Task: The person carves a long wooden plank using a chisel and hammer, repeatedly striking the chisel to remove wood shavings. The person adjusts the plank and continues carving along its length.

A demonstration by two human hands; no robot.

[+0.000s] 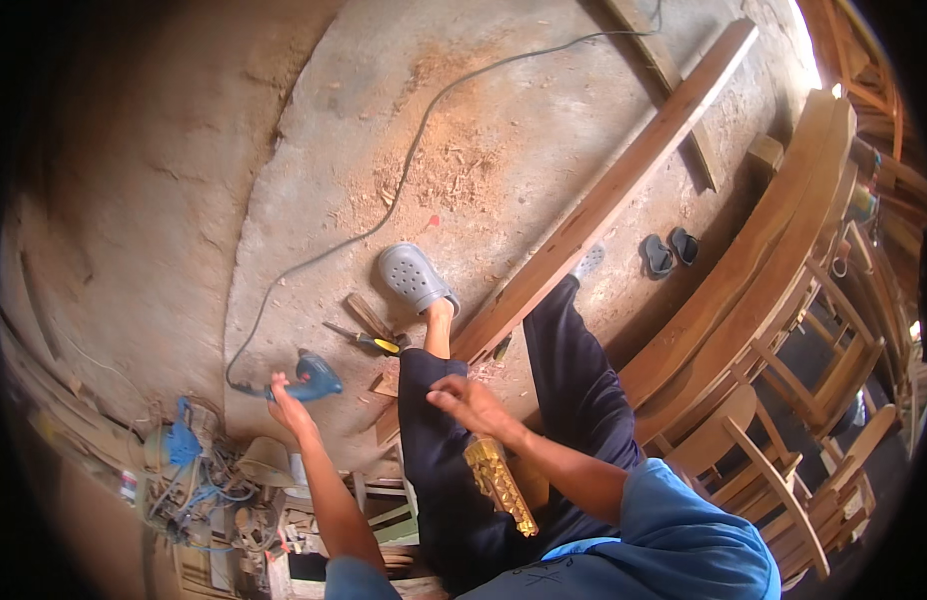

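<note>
On the left, my left hand [288,402] is closed round the handle of a blue corded power drill [322,378], held low over the floor. Its dark cable [416,150] loops away across the concrete. My right hand [471,408] hovers over my thigh near the close end of a long squared wooden beam [609,205]; its fingers are loosely bent, and I see nothing in them. The beam runs from between my legs to the far right. By my clog lie a chisel-like tool with a yellow and black handle [384,345] and a short wooden piece [368,314].
Wood shavings [449,175] cover the floor ahead. A gold, patterned object [501,485] lies over my lap. Dark sandals [658,257], long planks [759,265] and wooden chair frames [744,450] stand or lie right. A cluttered heap with cables [199,490] is at lower left.
</note>
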